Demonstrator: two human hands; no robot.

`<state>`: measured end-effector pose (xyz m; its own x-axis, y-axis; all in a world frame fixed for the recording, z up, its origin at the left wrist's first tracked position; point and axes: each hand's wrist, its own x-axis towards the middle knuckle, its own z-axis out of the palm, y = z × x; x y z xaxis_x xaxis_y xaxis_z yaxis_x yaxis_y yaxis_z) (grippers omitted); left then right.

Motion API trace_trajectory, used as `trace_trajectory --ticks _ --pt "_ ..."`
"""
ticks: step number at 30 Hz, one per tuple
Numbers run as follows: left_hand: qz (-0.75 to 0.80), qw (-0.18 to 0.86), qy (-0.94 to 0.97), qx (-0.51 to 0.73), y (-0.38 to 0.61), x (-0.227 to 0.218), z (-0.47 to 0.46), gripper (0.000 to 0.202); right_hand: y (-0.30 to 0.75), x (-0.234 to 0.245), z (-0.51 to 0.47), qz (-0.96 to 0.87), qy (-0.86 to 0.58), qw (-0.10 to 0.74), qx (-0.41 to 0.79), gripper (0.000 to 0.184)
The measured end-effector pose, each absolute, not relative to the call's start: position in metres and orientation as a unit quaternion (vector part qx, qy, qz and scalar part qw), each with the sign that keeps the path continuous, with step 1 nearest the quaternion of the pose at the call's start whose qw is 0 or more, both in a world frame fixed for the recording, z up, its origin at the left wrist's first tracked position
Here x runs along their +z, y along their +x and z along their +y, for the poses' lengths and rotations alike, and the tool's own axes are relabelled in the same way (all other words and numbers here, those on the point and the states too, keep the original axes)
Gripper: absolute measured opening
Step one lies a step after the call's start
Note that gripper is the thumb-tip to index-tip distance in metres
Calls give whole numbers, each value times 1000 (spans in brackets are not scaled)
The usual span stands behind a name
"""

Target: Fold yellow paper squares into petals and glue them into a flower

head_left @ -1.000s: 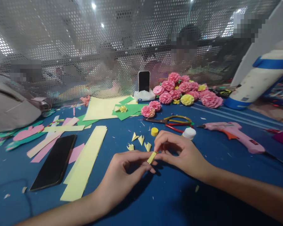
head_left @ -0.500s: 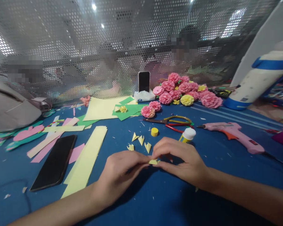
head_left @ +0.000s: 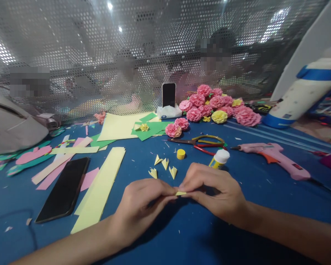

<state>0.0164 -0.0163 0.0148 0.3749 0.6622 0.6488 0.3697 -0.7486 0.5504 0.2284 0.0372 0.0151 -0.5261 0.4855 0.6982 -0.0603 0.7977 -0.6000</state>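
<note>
Between my two hands is a small folded piece of yellow paper (head_left: 181, 193). My left hand (head_left: 146, 206) pinches its left end, and my right hand (head_left: 213, 189) pinches the right end; fingertips hide most of it. Just beyond them lie several small folded yellow paper pieces (head_left: 165, 163), pointed at one end. A yellow cap (head_left: 181, 154) stands behind these. Near my right knuckles a glue stick (head_left: 220, 158) with a white base leans on the blue table (head_left: 165, 235).
Yellow paper strips (head_left: 102, 191) and a dark phone (head_left: 63, 189) lie at left. Scissors (head_left: 198, 141) and a pink glue gun (head_left: 276, 158) rest at right. Pink paper flowers (head_left: 209, 105), a propped phone (head_left: 168, 95) and a white-and-blue bottle (head_left: 303, 92) stand behind, before a perforated metal screen (head_left: 99, 55).
The fingers of both hands have shifted slightly on the yellow paper, which now shows as a narrower sliver between them. Things on the table have stayed put.
</note>
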Motion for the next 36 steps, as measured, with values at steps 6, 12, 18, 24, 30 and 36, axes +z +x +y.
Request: trace_trajectory --ticks 6,12,18,24,30,36 --pt "310 106 840 433 15 13 -11 5 229 19 38 -830 -152 442 304 15" --pt "279 6 883 378 7 17 -5 7 229 13 42 -822 -178 436 319 10" --pt "267 -11 885 381 5 14 -4 10 228 12 37 -818 -178 444 320 7" --pt "290 60 854 427 13 12 -9 15 227 11 39 -819 -156 447 323 7" --pt "305 139 810 481 16 14 -16 6 230 16 35 -822 -178 415 346 2" --pt "352 186 788 470 24 10 -19 12 227 20 26 -795 -205 417 390 3"
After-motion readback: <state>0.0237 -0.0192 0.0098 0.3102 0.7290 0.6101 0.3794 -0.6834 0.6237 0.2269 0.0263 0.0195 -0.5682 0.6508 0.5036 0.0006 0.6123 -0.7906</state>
